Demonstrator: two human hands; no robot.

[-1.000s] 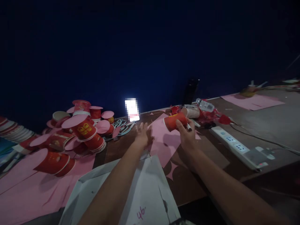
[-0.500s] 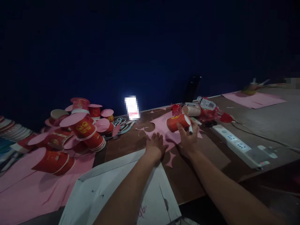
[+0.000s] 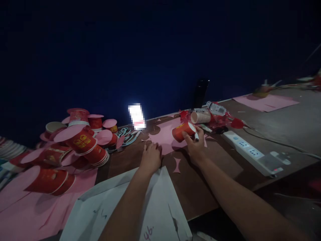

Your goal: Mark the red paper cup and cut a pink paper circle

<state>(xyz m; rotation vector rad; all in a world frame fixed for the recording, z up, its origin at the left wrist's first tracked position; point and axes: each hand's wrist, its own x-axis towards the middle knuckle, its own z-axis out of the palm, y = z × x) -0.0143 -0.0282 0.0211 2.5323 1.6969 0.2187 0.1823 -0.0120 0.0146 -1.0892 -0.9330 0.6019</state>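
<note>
In my right hand (image 3: 197, 147) is a red paper cup (image 3: 182, 131) with yellow lettering, tilted on its side, its pale round end toward the hand. A capped-looking marker pen (image 3: 197, 136) sticks out between the same fingers. Under the cup lies a pink paper sheet (image 3: 167, 134) with rounded cut-outs along its edge. My left hand (image 3: 151, 155) is at the sheet's near left edge, fingers bent and closed on it; the fingertips are partly hidden. A pink offcut (image 3: 177, 165) lies on the brown table between my forearms.
Red cups with pink discs (image 3: 82, 142) are piled at left on pink sheets (image 3: 50, 217). A white board (image 3: 120, 207) lies under my left forearm. Stacked cups (image 3: 200, 117), a plastic bottle (image 3: 217, 109) and a power strip (image 3: 247, 149) are at right. A lit phone (image 3: 136, 116) stands behind.
My left hand has gone from lying spread on the pink sheet to bent fingers at its left edge. The sheet has shifted slightly left. My right hand still holds cup and marker.
</note>
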